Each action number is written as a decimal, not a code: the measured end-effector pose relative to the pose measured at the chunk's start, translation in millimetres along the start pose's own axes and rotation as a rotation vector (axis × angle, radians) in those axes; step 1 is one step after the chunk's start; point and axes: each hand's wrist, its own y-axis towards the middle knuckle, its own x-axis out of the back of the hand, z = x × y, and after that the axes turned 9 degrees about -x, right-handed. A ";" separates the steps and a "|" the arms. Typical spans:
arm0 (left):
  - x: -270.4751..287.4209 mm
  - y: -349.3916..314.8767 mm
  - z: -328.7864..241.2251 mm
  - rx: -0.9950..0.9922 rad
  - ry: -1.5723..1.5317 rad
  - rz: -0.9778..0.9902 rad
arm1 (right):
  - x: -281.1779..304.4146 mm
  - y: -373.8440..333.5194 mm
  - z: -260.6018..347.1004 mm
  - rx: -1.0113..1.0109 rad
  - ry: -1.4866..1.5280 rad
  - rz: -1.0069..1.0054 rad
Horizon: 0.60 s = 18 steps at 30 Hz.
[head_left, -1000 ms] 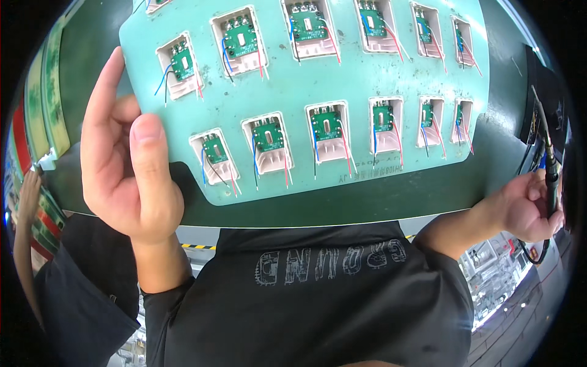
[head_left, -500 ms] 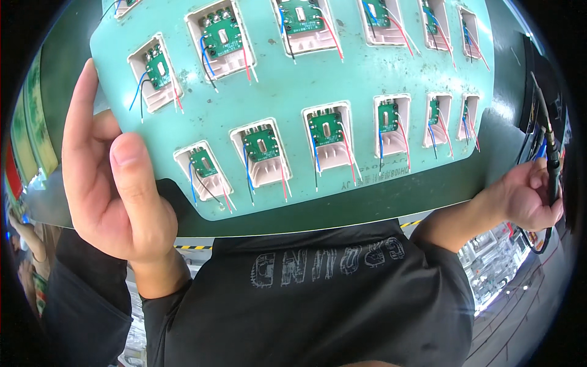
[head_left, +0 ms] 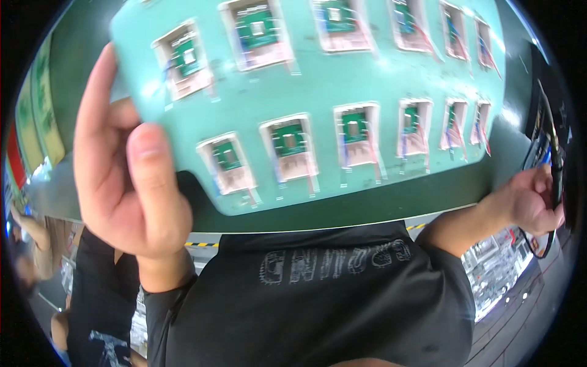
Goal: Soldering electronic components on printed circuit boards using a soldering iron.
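My left hand [head_left: 131, 189] is wrapped around the left edge of a light green plate [head_left: 342, 76], its thumb on the near side. Rows of cutouts in the plate hold white plastic housings [head_left: 237, 181]. Inside each sits a small green circuit board [head_left: 288, 142] with thin blue, red, white and black wires trailing out, smeared by motion. At the far right, my right hand [head_left: 531, 199] is closed around the black handle of a soldering iron [head_left: 556, 168]. The iron's thin metal tip points up, apart from the plate.
A dark green work surface [head_left: 342, 211] lies under the plate. Green and yellow strips [head_left: 43, 116] stand at the left rim. Another person's arm [head_left: 36, 235] shows at lower left. A black cable [head_left: 535, 252] loops below the iron.
The plate has shifted right and slightly upward in the picture, with my left hand still on it. The right hand and soldering iron have barely moved. More of another person shows at lower left.
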 end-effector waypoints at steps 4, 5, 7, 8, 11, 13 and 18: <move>1.8 1.1 -2.9 -0.007 0.039 -0.003 | -0.1 5.5 -2.1 0.031 0.022 -0.062; 2.7 0.3 -4.8 0.008 0.085 0.014 | 0.0 6.7 -2.5 0.031 0.072 -0.058; 4.3 1.1 -5.6 -0.002 0.104 0.039 | 1.3 9.0 -3.6 0.030 0.037 -0.090; 5.1 2.3 -5.7 -0.022 0.096 0.040 | 2.6 9.7 -4.1 0.022 0.044 -0.081; 6.7 5.5 -10.6 -0.079 0.133 0.055 | 7.3 13.1 -5.0 0.039 0.011 -0.002; 6.9 5.6 -19.6 -0.063 0.168 0.068 | 10.5 15.3 -4.6 0.012 0.049 0.018; 5.5 5.2 -24.2 0.078 0.241 0.083 | 12.7 17.7 -4.5 0.010 0.045 0.053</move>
